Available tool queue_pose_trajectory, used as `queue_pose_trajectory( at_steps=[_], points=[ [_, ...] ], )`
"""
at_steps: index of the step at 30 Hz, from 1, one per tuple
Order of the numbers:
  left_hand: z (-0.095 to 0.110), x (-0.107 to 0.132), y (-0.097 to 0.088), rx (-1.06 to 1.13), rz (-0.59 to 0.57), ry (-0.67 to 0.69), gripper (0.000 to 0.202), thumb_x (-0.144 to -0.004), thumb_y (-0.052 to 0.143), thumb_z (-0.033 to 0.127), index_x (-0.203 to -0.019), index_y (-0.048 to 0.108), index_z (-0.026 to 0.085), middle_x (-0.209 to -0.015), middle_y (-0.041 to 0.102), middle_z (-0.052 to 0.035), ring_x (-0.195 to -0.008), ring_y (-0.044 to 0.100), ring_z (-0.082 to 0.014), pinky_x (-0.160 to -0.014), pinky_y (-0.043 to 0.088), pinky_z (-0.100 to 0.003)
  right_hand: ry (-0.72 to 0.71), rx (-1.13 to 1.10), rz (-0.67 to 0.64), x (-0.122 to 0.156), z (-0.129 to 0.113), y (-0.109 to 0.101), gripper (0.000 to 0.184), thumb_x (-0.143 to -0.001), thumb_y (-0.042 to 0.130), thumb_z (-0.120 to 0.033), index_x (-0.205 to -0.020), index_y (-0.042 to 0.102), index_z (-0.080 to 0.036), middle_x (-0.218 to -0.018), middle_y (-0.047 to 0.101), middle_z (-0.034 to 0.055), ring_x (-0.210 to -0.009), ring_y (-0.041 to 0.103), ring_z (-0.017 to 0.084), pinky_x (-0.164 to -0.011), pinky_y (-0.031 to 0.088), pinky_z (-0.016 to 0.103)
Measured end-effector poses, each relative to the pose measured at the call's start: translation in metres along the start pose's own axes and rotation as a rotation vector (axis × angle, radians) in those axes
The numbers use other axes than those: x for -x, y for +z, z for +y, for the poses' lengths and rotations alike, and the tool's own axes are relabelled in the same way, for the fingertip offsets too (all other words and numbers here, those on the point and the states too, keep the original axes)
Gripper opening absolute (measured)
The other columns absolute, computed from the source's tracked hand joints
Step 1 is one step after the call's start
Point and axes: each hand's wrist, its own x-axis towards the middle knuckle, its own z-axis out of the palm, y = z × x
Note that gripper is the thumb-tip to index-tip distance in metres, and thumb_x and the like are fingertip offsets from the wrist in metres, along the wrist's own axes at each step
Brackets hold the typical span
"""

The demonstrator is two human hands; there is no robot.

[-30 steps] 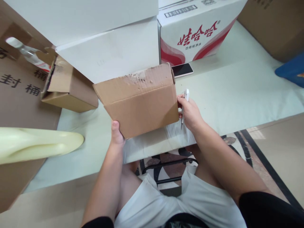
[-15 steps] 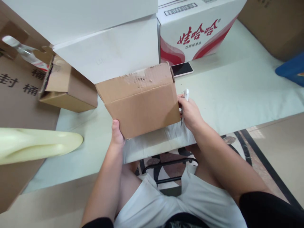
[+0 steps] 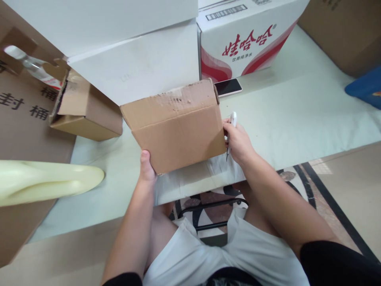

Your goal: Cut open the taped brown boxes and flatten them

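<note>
A brown cardboard box [image 3: 181, 137] is tilted above the cloth-covered table, its upper edge scuffed and torn. My left hand [image 3: 147, 167] grips its lower left corner, thumb on the near face and the other fingers hidden behind it. At the box's right end is my right hand [image 3: 238, 139], closed round a white utility knife [image 3: 233, 119] whose thin blade points down toward me. The fingertips of that hand touch the box's right edge. Behind the box a phone [image 3: 228, 87] lies flat, screen up.
White boxes [image 3: 133, 63] and a red-and-white water carton [image 3: 238, 51] stand at the back. An open small carton [image 3: 89, 107] sits left, near a clear bottle [image 3: 38, 69]. A pale yellow object [image 3: 53, 180] juts in from the left; a blue item [image 3: 364, 87] is far right on the tablecloth [image 3: 300, 115].
</note>
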Motion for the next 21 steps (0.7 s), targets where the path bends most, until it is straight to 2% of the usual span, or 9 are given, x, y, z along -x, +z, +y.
queue_pose_trajectory(
  at_steps=[4,8,14,18,21],
  points=[
    [-0.0013,-0.0004,-0.002,-0.012,-0.014,0.009,0.07,-0.078,0.064,0.079,-0.121,0.073,0.025,-0.127,0.073,-0.0093,-0.12,0.068,-0.031,-0.103,0.057,-0.043,0.002,-0.001,-0.002,-0.0002,0.0,0.0001,0.017,-0.073,0.058,-0.037,-0.075,0.047,-0.024,-0.069,0.044,-0.0031,-0.062,0.041,0.012,-0.046,0.024,0.024],
    [-0.0029,-0.0008,-0.0036,-0.009,0.002,0.0,0.073,-0.076,0.064,0.081,-0.121,0.073,0.024,-0.128,0.072,-0.0099,-0.12,0.068,-0.0317,-0.102,0.058,-0.043,-0.001,-0.002,-0.002,-0.0004,-0.0003,0.0007,0.016,-0.074,0.058,-0.036,-0.075,0.047,-0.024,-0.069,0.044,-0.0032,-0.062,0.041,0.011,-0.046,0.025,0.024],
    [-0.0038,-0.0006,-0.0038,-0.013,-0.052,0.015,0.072,-0.079,0.062,0.08,-0.124,0.07,0.025,-0.124,0.073,-0.0105,-0.13,0.063,-0.0346,-0.11,0.053,-0.047,0.008,-0.001,0.003,0.0019,-0.0025,0.0016,0.019,-0.075,0.059,-0.038,-0.073,0.045,-0.024,-0.067,0.042,-0.004,-0.059,0.038,0.011,-0.045,0.024,0.024],
    [-0.0028,-0.0002,-0.0023,-0.022,-0.044,0.033,0.071,-0.08,0.062,0.079,-0.127,0.07,0.025,-0.126,0.073,-0.0101,-0.13,0.062,-0.0344,-0.11,0.053,-0.047,0.004,-0.001,0.001,0.0017,-0.0015,0.0016,0.02,-0.075,0.059,-0.038,-0.073,0.045,-0.024,-0.067,0.041,-0.0042,-0.058,0.038,0.011,-0.045,0.023,0.024],
    [-0.0018,0.0004,-0.0014,-0.035,-0.027,0.018,0.073,-0.08,0.061,0.08,-0.125,0.07,0.025,-0.121,0.074,-0.0098,-0.129,0.063,-0.0343,-0.11,0.053,-0.047,-0.003,-0.005,-0.006,0.0008,0.0002,0.0014,0.019,-0.075,0.059,-0.037,-0.073,0.045,-0.024,-0.067,0.041,-0.0044,-0.058,0.039,0.01,-0.045,0.023,0.023]
  ],
)
